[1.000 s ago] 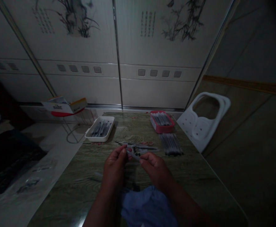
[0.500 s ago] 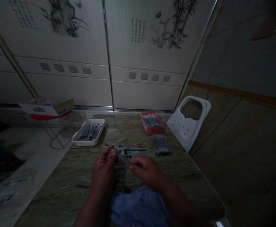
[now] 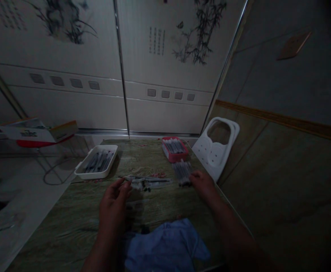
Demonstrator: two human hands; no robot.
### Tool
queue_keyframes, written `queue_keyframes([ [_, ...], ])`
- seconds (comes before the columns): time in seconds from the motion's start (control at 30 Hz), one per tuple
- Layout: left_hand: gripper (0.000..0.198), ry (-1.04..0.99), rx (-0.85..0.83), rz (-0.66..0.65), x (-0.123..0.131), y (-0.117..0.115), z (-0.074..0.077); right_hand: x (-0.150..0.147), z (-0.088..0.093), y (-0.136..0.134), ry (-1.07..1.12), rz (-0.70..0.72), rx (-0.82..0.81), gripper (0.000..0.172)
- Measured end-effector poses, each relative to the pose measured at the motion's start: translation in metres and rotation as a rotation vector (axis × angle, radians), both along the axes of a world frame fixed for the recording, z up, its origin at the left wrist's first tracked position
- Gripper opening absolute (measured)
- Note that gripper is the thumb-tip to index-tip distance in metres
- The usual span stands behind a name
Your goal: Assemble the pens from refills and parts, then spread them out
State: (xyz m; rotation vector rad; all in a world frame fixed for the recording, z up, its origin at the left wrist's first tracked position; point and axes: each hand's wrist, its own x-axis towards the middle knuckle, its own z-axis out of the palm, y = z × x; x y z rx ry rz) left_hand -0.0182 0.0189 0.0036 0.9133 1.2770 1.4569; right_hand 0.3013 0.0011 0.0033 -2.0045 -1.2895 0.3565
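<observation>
My left hand (image 3: 113, 198) hovers over the green table (image 3: 92, 215) with its fingers curled near a thin pen part; what it pinches is hard to make out. Just beyond it lies a small heap of pen parts (image 3: 150, 182). My right hand (image 3: 203, 185) reaches right and rests at the near end of a row of pens (image 3: 181, 172) laid on the table. Its fingers touch the pens, and the dim light hides whether they grip one. A red tray (image 3: 174, 149) of pens stands behind that row.
A white tray (image 3: 96, 162) with dark pens sits at the table's back left. A blue cloth (image 3: 165, 247) lies at the near edge. A white plastic seat (image 3: 218, 145) leans against the wall on the right. A red stool with papers (image 3: 36, 132) stands left.
My hands were together holding a pen part in the middle. My right hand has now moved right to the row of pens. The view has shifted to the right.
</observation>
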Motion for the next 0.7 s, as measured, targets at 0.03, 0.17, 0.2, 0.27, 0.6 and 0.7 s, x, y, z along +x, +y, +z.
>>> queue_keyframes([
  [0.03, 0.054, 0.016, -0.003, 0.007, 0.000, 0.000, 0.000, 0.012, -0.003, 0.003, -0.029, -0.033, -0.007, 0.025],
  [0.17, 0.050, 0.052, 0.004, 0.016, -0.001, 0.000, 0.001, 0.038, -0.014, 0.012, -0.105, -0.096, -0.037, 0.023],
  [0.2, 0.049, 0.065, -0.002, 0.013, -0.001, 0.000, 0.001, 0.041, -0.016, 0.014, -0.120, -0.102, -0.047, 0.022],
  [0.27, 0.048, 0.091, -0.020, 0.012, -0.002, 0.000, 0.001, 0.043, -0.020, 0.018, -0.138, -0.102, -0.061, 0.020],
  [0.6, 0.049, 0.209, 0.024, 0.022, -0.005, 0.001, -0.001, 0.049, -0.027, 0.020, -0.077, -0.079, -0.019, 0.025],
  [0.7, 0.046, 0.351, 0.103, 0.068, -0.005, -0.002, -0.002, 0.042, -0.020, 0.006, -0.011, -0.083, 0.013, 0.027],
])
